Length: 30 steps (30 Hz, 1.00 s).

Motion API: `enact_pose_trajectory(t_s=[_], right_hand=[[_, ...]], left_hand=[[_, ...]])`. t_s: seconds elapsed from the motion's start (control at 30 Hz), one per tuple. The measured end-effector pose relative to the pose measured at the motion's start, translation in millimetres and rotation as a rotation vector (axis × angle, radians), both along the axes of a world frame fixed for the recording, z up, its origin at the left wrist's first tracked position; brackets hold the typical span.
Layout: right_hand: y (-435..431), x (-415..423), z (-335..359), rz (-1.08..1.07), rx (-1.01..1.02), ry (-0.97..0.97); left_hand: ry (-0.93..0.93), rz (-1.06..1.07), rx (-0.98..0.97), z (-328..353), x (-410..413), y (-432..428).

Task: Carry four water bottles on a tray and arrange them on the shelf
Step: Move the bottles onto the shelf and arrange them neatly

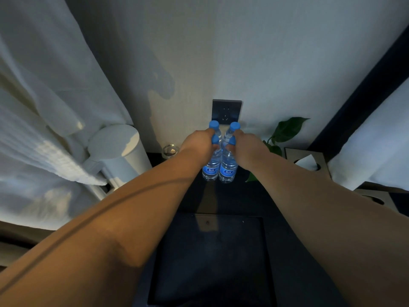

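My left hand and right hand each clamp two water bottles at twelve o'clock above the tray.

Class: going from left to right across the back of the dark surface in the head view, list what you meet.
White cylindrical appliance → small glass jar → left hand → water bottles → right hand → leafy plant → tissue box.

water bottles | clear, blue caps | upright, clustered | dark shelf
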State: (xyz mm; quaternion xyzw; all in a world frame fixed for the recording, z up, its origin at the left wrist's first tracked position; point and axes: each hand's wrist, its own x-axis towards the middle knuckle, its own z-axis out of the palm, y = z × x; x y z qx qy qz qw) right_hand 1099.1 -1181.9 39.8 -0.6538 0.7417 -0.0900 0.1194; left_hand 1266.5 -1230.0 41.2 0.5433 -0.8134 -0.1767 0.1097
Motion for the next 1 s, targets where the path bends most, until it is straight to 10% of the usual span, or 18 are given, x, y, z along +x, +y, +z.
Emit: enact_pose_trajectory(t_s=[1.0], right_hand=[[0.8,-0.7,-2.3,0.007,0.022,-0.077]], left_hand=[[-0.004,0.016,0.034,-1.3,1.4,-1.9]])
